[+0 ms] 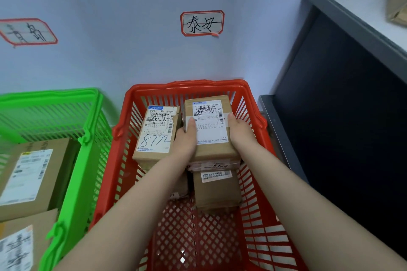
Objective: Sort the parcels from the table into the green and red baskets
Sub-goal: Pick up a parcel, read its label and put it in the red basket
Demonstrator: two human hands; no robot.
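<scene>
Brown parcel (209, 130) with a white shipping label, held level inside the red basket (187, 84), toward its far wall. Clasped from both sides: left hand (186, 138) at the left edge, thumb laid on the label, fingers hidden below; right hand (240, 132) at the right edge, thumb along the top, fingers likewise hidden. Just beneath, a flatter parcel with pink tape (217, 165); nearer the camera, a small brown box (217, 191) on the basket's mesh floor. Just beside the held parcel on the left, a second labelled box (155, 132), marked 8772 by hand and lying at a tilt. Close alongside the red basket on the left, a green basket (88, 136) with a large cardboard parcel (33, 174) and, nearer, another carton (19, 244) cut by the frame edge. On the pale wall above, two red-bordered handwritten signs: right sign (202, 23) over the red basket, left sign (27, 32) over the green. At right, a dark-fronted table (352, 0) with a pale top, and a brown package (398, 0) at its far corner.
</scene>
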